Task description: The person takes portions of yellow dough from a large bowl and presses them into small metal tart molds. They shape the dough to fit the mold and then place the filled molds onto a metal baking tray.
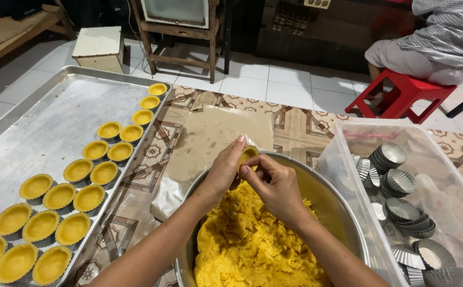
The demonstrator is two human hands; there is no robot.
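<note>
Here, yellow dough (252, 250) in bowl (343, 212), tart tins (401, 212) in tub (348, 133), filled shells (77, 170) on tray (40, 122)

Counts: 19 yellow dough-lined tart shells (77, 170) on the flat steel baking tray (40, 122), left of the hands. 1 round steel bowl of yellow dough (252, 250) under the hands. 1 clear plastic tub (348, 154) on the right with stacked empty fluted tins (401, 183), too many to count. 1 red plastic stool (406, 95) beyond.

My view is bright and evenly lit from overhead. The baking tray (45, 138) glares softly. Edges bend slightly; all stays sharp.
</note>
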